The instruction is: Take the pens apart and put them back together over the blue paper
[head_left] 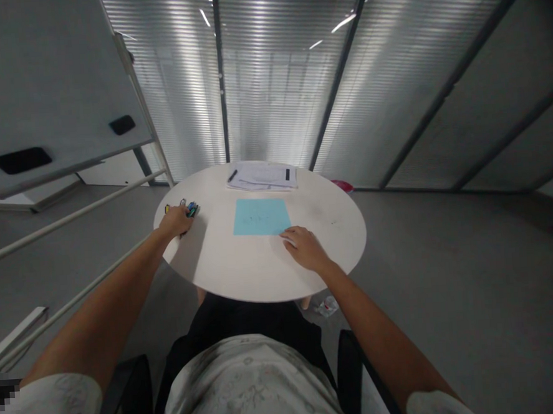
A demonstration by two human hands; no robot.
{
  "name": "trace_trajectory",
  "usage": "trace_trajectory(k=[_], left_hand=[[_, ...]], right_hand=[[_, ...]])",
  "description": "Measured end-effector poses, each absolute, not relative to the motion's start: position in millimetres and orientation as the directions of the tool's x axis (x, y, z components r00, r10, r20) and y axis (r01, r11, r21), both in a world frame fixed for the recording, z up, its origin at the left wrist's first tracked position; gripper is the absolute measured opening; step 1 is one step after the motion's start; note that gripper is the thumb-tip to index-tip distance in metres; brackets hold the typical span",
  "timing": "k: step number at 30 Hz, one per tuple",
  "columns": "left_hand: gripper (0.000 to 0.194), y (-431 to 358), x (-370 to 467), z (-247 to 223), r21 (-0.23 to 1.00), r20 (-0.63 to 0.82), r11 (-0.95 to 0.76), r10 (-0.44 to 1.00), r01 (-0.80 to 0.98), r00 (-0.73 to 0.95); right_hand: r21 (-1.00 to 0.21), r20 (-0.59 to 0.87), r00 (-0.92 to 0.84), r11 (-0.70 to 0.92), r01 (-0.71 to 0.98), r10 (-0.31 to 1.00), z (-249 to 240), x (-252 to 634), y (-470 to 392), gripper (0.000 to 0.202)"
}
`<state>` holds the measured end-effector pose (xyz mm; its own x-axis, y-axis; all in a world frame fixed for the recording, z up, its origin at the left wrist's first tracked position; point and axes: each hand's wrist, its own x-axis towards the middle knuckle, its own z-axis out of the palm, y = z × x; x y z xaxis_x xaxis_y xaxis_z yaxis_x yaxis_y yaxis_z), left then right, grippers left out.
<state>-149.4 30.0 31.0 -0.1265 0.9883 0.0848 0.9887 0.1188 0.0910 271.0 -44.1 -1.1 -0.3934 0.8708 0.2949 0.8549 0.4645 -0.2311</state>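
Observation:
At the left side of the round white table point(224, 266), my left hand point(176, 220) is closed over a cluster of small coloured items point(193, 209). Blue, green, dark and yellow bits stick out around the fingers; their kind is too small to make out. A light blue sheet of paper point(261, 216) lies flat in the middle of the table, with faint dark marks on it. My right hand point(303, 246) rests at its near right corner, fingers stretched out and fingertips touching the edge. Nothing is held in that hand.
A stack of white papers point(260, 176) with a black pen point(233, 175) on it lies at the table's far edge. A whiteboard on a frame point(53, 77) stands at the left. Beyond the table are blinds point(269, 95). A clear plastic item point(327, 306) is on the floor.

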Motion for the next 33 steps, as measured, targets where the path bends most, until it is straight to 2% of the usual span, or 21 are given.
trace_trajectory(k=[7, 14, 27, 33], left_hand=[[0.031, 38, -153, 35, 0.12, -0.005, 0.124, 0.992, 0.985, -0.124], [0.035, 48, -155, 29, 0.121, -0.007, 0.137, 0.991, 0.983, -0.137], [0.03, 37, -153, 38, 0.354, 0.12, 0.113, 0.979, 0.928, -0.165], [0.025, 34, -157, 36, 0.561, 0.151, 0.105, 0.962, 0.821, -0.226]], right_hand=[[-0.235, 0.342, -0.402, 0.492, 0.839, 0.849, -4, 273, -43, 0.034], [-0.243, 0.349, -0.406, 0.5, 0.831, 0.845, -4, 273, -44, 0.032], [-0.232, 0.349, -0.411, 0.502, 0.833, 0.842, 4, 272, -48, 0.032], [-0.234, 0.343, -0.41, 0.5, 0.834, 0.845, 2, 272, -47, 0.031]])
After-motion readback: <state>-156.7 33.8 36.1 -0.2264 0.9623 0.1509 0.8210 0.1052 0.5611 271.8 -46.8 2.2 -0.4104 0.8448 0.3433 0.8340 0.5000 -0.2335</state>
